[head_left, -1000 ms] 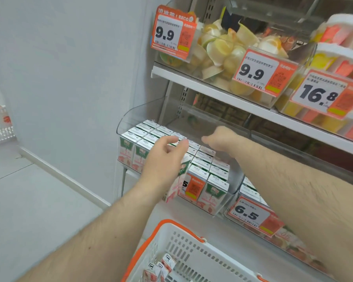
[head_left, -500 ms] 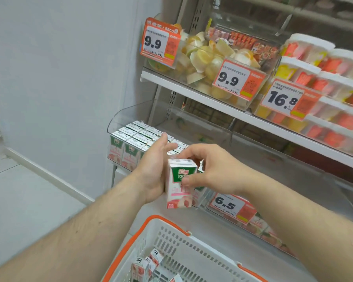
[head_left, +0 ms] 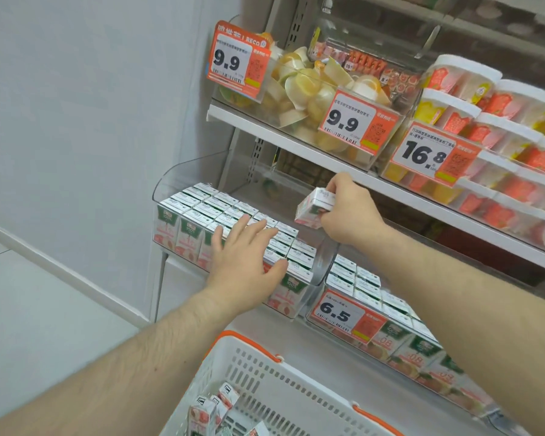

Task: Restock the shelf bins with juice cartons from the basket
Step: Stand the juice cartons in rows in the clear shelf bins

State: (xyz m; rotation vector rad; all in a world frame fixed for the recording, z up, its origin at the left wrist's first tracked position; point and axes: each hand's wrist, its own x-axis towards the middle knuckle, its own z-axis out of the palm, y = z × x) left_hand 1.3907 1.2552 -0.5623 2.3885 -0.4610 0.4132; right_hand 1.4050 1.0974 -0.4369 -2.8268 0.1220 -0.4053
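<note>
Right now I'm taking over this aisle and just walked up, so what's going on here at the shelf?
A person is restocking juice cartons. The right hand grips one carton, tilted on its side, above the back of the left clear bin, not yet set down. The left hand lies open and flat on the carton tops already packed in that bin. Below, the white basket with orange handles holds a few more cartons. The neighbouring bin, tagged 6.5, also holds cartons.

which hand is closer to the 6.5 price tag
Left. The left hand lies open on the carton tops in the left bin, just up and left of the 6.5 price tag. The right hand holds a juice carton higher up, near the back.
</note>
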